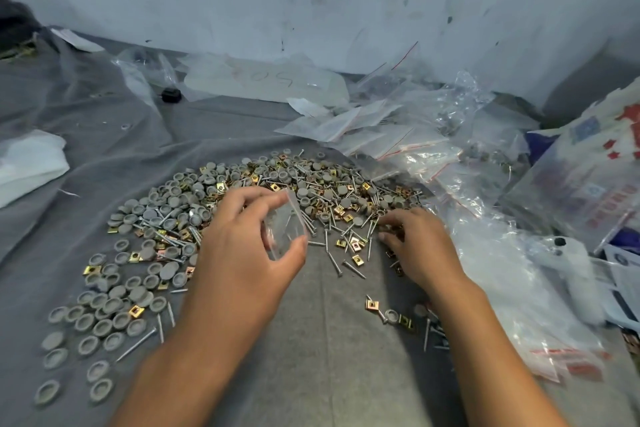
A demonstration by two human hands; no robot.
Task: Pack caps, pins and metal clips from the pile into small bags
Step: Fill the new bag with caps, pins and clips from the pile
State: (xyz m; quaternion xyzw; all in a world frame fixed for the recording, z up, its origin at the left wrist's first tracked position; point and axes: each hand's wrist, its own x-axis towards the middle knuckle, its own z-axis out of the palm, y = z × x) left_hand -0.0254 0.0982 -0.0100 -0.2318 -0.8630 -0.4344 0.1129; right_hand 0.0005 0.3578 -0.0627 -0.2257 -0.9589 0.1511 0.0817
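A wide pile of grey round caps, silver pins and gold metal clips lies spread on grey cloth. My left hand holds a small clear bag between thumb and fingers above the near edge of the pile; a few pins show inside it. My right hand lies palm down at the pile's right edge, its curled fingertips on pins and clips there. What those fingertips hold is hidden. Loose caps trail off toward the lower left.
Many small zip bags with red seals lie heaped at the back right, and more clear bags lie beside my right arm. A large printed sack stands at the far right. White cloth lies at left. A wall closes the back.
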